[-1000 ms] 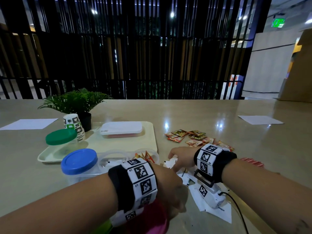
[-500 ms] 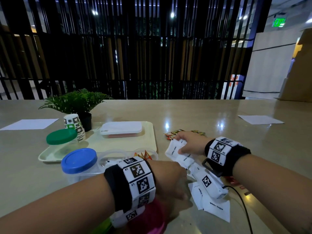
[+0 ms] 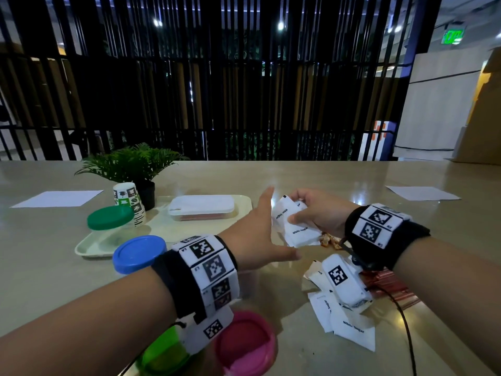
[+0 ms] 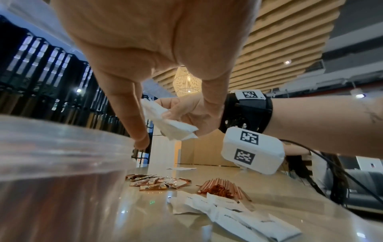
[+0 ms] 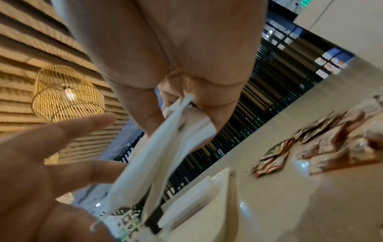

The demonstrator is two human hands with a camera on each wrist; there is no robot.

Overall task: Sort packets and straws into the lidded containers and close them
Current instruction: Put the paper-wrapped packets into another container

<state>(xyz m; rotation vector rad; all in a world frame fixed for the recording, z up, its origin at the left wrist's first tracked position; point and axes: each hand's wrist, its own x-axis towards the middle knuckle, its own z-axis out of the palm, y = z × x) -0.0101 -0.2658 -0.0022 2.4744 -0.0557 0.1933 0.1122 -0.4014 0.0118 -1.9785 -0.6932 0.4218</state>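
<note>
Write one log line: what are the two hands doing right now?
right hand: holds white sugar packets above table | left hand: open, beside packets | more packets on table

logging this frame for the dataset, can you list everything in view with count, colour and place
sugar packets: a few, white, held above the table in the right hand
loose sugar packets: a pile, white, on the table near the right forearm
sauce packets: a scatter, red-orange, on the table
straws: a bundle, copper, on the table beside the sauce packets
blue-lid tub: one, clear, left of the left wrist
green-lid tub: one, on the tray
flat box: one, white lid, on the tray
tray: one, cream, left part of the table
pink lid: one, near edge
cups: a stack, patterned white, beside the plant
plant: one, green, black pot
paper sheets: two, white, far left and far right
left hand: open, reaching toward the held packets
right hand: grips the sugar packets
</note>
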